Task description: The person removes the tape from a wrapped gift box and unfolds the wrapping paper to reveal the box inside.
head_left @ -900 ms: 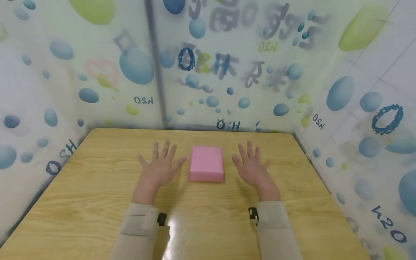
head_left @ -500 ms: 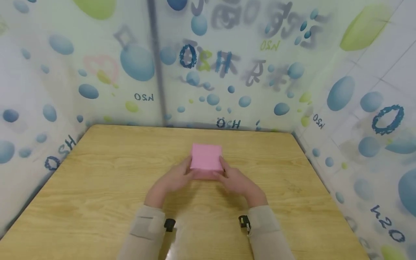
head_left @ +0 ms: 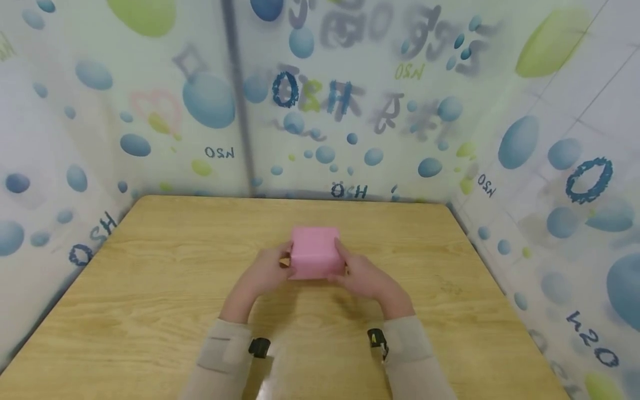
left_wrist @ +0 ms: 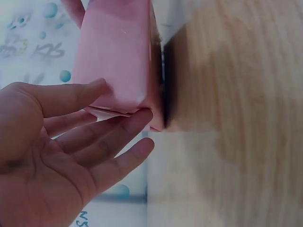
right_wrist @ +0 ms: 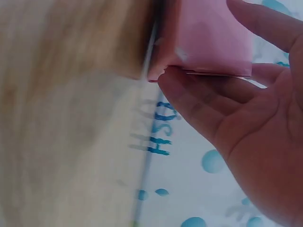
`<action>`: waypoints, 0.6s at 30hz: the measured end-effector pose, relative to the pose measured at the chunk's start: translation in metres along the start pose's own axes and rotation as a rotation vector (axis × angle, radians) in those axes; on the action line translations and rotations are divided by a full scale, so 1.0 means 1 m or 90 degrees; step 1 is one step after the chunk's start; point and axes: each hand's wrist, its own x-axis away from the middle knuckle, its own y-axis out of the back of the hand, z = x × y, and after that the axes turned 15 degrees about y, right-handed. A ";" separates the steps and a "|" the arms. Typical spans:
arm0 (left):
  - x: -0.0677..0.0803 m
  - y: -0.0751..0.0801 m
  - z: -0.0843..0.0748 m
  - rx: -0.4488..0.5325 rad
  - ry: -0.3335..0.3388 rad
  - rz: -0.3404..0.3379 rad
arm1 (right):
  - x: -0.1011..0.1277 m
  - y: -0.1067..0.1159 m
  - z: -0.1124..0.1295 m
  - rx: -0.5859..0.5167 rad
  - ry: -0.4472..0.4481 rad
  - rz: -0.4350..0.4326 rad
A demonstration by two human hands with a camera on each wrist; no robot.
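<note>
A pink rectangular block wrapped in smooth paper [head_left: 316, 251] sits at the middle of the light wood-grain desk [head_left: 150, 289], held between both hands. In the head view its long axis runs away from the person, toward the far edge of the desk, with the near short end facing the wrists; its near end appears lifted slightly, though the far end's contact with the desk cannot be told for certain.

The left hand [head_left: 265, 272] holds the block's left side: in the left wrist view its thumb lies along one broad face of the pink block [left_wrist: 118, 52] while the fingers [left_wrist: 118, 137] reach under the near lower edge, only gently curved. The right hand [head_left: 362, 275] mirrors this on the right side; the right wrist view shows its fingers [right_wrist: 199, 101] under the block's [right_wrist: 208, 33] edge and the thumb over the top face. Each grip is a loose pinch closed on the block.

Around the desk stand white walls printed with blue and green bubbles [head_left: 210, 100].
</note>
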 end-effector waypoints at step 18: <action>0.014 0.022 -0.018 -0.006 0.033 -0.031 | 0.003 0.021 0.018 0.025 0.035 -0.077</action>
